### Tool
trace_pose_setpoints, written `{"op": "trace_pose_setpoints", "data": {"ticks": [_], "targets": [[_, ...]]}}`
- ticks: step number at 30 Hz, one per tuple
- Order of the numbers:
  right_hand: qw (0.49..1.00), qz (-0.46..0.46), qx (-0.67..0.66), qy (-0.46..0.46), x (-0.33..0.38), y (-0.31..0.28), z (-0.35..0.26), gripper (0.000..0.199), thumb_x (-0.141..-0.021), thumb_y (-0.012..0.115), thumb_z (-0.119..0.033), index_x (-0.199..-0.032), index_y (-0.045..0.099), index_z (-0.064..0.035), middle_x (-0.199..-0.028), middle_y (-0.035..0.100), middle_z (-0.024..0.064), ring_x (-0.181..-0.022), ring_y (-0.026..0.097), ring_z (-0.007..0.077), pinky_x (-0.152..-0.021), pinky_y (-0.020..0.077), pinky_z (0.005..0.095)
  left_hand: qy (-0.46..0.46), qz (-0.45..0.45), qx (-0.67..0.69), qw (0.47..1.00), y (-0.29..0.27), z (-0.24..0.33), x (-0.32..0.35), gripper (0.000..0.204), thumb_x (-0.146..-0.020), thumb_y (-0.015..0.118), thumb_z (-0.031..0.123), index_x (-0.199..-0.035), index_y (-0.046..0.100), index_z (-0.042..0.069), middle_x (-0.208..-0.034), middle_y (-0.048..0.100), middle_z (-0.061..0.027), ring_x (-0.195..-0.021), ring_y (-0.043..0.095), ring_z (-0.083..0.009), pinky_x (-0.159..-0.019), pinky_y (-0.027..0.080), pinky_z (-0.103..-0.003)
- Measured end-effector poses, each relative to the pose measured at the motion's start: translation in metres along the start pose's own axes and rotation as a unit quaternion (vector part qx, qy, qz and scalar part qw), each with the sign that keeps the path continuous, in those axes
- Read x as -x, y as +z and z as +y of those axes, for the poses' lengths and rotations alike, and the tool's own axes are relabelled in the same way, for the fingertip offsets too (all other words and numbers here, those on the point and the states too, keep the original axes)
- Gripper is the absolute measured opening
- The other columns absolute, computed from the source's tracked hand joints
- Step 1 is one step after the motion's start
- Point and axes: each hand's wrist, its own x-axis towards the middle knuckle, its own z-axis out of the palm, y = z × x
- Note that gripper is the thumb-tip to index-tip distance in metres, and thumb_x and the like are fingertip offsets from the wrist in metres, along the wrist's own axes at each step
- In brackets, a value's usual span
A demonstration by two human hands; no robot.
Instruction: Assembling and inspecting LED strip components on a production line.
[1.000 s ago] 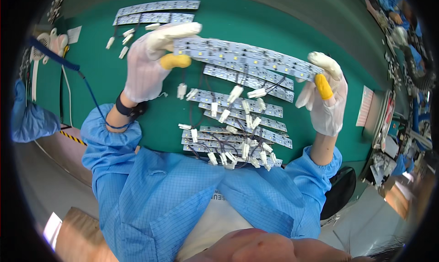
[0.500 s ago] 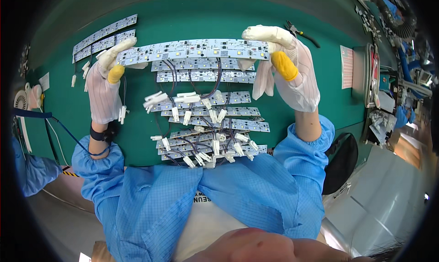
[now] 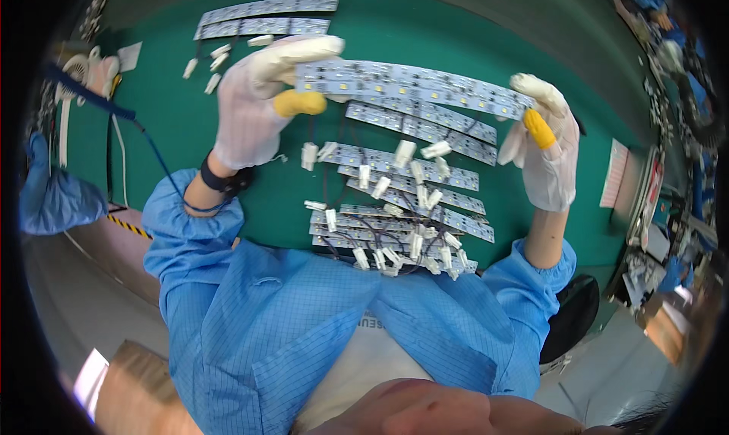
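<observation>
A long white LED strip board (image 3: 414, 85) is stretched between my two gloved hands, raised over the bench. My left hand (image 3: 266, 104) pinches its left end, with a yellow cot on the thumb. At the opposite end my right hand (image 3: 545, 135) grips the board, also with a yellow-covered thumb. Beneath and nearer to me lie several more LED boards (image 3: 402, 165) in rough rows. Their dark wires end in white plugs (image 3: 405, 154), bunched most thickly at the near side. Part of the rows is hidden by the held board.
Farther left, a pair of LED boards (image 3: 266, 9) rests on the green bench mat (image 3: 425, 28), with white plugs beside them. A small fan (image 3: 76, 70) stands at the left edge. A pink-and-white sheet (image 3: 615, 173) lies at the right. Another person's blue sleeve (image 3: 64, 207) shows at left.
The view has swung, shifting the scene. The held board now tilts down to the right, and both hands keep their hold on its ends.
</observation>
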Motion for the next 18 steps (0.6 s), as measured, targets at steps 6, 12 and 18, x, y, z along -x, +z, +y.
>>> {"op": "trace_pose_setpoints", "data": {"ticks": [6, 12, 18], "targets": [[0.998, -0.017, -0.029, -0.049, -0.002, 0.000, 0.007, 0.055, -0.084, 0.063, -0.033, -0.120, 0.052, 0.0067, -0.072, 0.062, 0.0078, -0.050, 0.059, 0.0113, -0.043, 0.0384, 0.0165, 0.052, 0.028, -0.145, 0.988, 0.001, 0.005, -0.004, 0.043, -0.078, 0.069, 0.035, -0.110, 0.067, 0.007, -0.109, 0.067, -0.0071, -0.085, 0.064, -0.0181, -0.075, 0.050, -0.026], [0.999, -0.024, -0.028, 0.004, 0.005, 0.009, -0.003, 0.079, -0.070, 0.074, -0.050, -0.121, 0.049, 0.0058, -0.103, 0.055, 0.0114, -0.048, 0.056, 0.0106, -0.040, 0.0417, 0.0181, 0.062, 0.081, -0.291, 0.951, -0.008, -0.006, -0.011, 0.037, -0.079, 0.071, 0.024, -0.114, 0.066, 0.011, -0.081, 0.064, -0.0070, -0.061, 0.049, -0.0178, -0.061, 0.044, -0.030], [1.000, -0.006, -0.022, -0.012, -0.003, 0.001, 0.005, 0.055, -0.084, 0.065, -0.033, -0.121, 0.050, 0.0057, -0.092, 0.059, 0.0088, -0.048, 0.055, 0.0087, -0.041, 0.0389, 0.0169, 0.042, 0.036, -0.113, 0.992, 0.004, 0.003, -0.009, 0.054, -0.084, 0.062, 0.047, -0.123, 0.061, 0.008, -0.080, 0.068, -0.0047, -0.073, 0.058, -0.0086, -0.072, 0.046, -0.024]]}}
